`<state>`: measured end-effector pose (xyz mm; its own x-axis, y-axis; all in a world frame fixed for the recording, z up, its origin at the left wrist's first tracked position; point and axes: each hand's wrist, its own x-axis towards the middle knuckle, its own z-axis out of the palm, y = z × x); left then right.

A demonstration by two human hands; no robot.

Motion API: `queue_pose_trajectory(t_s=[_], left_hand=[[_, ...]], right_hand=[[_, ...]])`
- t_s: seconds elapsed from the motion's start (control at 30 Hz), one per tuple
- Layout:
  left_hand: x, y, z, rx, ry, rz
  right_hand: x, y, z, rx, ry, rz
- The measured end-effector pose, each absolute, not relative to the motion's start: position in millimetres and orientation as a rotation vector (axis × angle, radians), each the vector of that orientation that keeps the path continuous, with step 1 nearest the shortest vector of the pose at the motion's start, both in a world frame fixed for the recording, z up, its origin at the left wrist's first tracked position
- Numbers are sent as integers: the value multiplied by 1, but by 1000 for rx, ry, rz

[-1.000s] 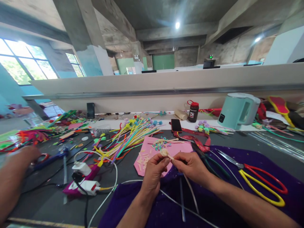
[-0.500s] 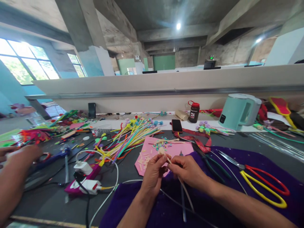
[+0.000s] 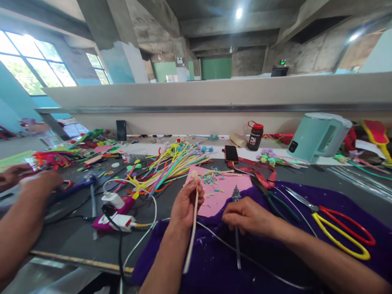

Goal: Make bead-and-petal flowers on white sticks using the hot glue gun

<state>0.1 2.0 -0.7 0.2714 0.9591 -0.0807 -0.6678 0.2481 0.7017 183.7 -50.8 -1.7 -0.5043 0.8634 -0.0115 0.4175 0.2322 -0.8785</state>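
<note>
The left hand (image 3: 186,201) pinches a cream stem (image 3: 194,220); the right (image 3: 241,215) curls.

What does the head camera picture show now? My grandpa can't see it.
A person's left hand pinches a cream stem with a round tip; the right hand is at a clear stick over purple cloth. Scissors, a pink sheet and bright stems lie around.

At lower centre, the left hand (image 3: 185,202) pinches a cream stem (image 3: 194,232), and the right hand (image 3: 245,215) curls over a clear stick (image 3: 238,251). Scissors (image 3: 315,208) lie on purple cloth (image 3: 339,200) at lower right; a kettle (image 3: 312,139) stands above them.
</note>
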Motion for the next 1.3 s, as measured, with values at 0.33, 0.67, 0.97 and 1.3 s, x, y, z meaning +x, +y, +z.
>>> queue_pose_trajectory(t_s=[0.33,0.67,0.97,1.3], left_hand=[[-11,5,6,699,640,1217],[-13,7,2,733,609,1261],[-9,4,4,729,573,1270],[-5,3,3,758,644,1203]], right_hand=[[198,-1,-10,-1319,-2335,829],[152,50,-23,-1208,-2600,421],[136,57,-41,-1155,-2689,365],[157,44,-13,-1172,-2364,610]])
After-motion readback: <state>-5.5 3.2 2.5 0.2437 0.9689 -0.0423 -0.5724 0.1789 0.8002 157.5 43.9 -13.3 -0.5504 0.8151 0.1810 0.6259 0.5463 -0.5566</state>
